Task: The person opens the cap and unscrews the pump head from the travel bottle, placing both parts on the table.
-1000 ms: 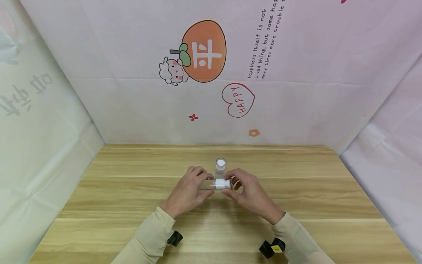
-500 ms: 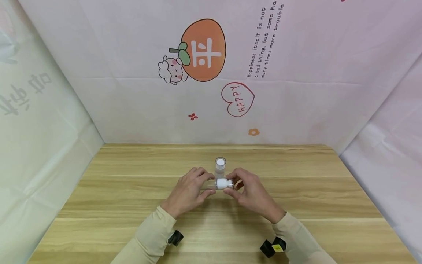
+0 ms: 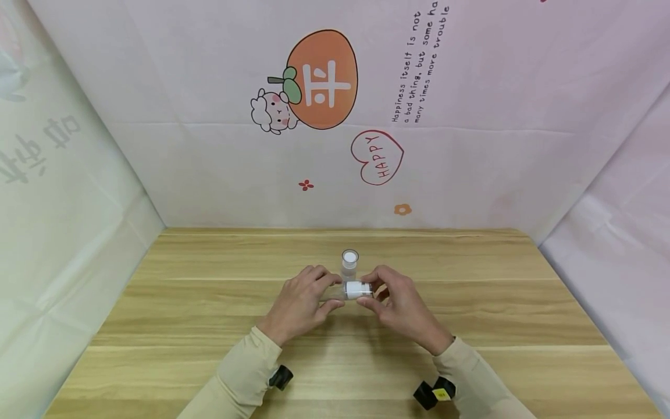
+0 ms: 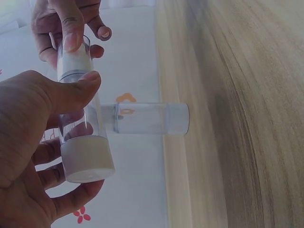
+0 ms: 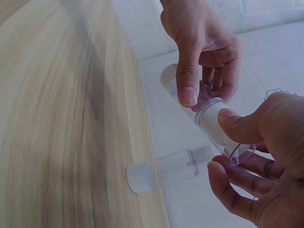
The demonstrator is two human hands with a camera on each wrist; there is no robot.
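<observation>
Both hands hold a clear bottle sideways over the table. My left hand grips its clear body, thumb on the near side; in the left wrist view its white base sticks out below the thumb. My right hand pinches the other end, where a clear cap covers a white top part. The right thumb presses on that part in the right wrist view, with the cap's rim beside it. Just behind stands a similar bottle, upright on its white base, touched by neither hand.
The wooden table runs to a printed white cloth hung at the back. More cloth hangs at the left and right sides. Each sleeve has a black wrist camera strapped to it.
The held bottle has shifted slightly to the right, its white top part with it. Both hands have moved slightly the same way and keep their hold. The upright bottle stays in place.
</observation>
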